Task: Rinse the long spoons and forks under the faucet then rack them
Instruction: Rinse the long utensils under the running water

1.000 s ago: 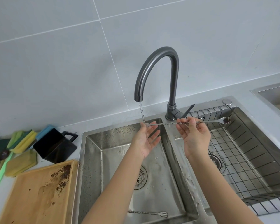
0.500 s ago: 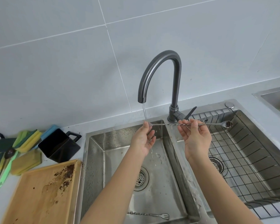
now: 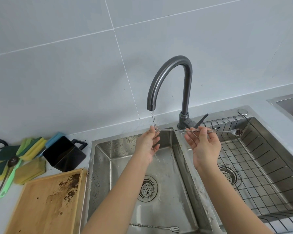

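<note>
A long spoon (image 3: 176,130) with a thin, twisted metal handle is held level across the middle of the frame; its small bowl, caked with dark brown residue, is seen right of centre over the wire rack (image 3: 260,159), while its other end is placed in the thin stream of water falling from the dark grey faucet (image 3: 172,78). The handle end is pinched by the fingers of the left hand (image 3: 149,146), closed together on it under the stream; the middle of the handle is clamped between thumb and fingers of the right hand (image 3: 205,149).

The left basin of the sink (image 3: 101,166) is wet and speckled; a long fork (image 3: 156,227) with the same twisted handle is lain on its floor at the bottom edge of the frame, near the drain; the right basin is filled by the rack, in which no cutlery is seen. On the counter (image 3: 0,213) at lower left, a stained wooden tray (image 3: 41,205) is seen beside a black cup (image 3: 64,153) and sponges (image 3: 30,144).
</note>
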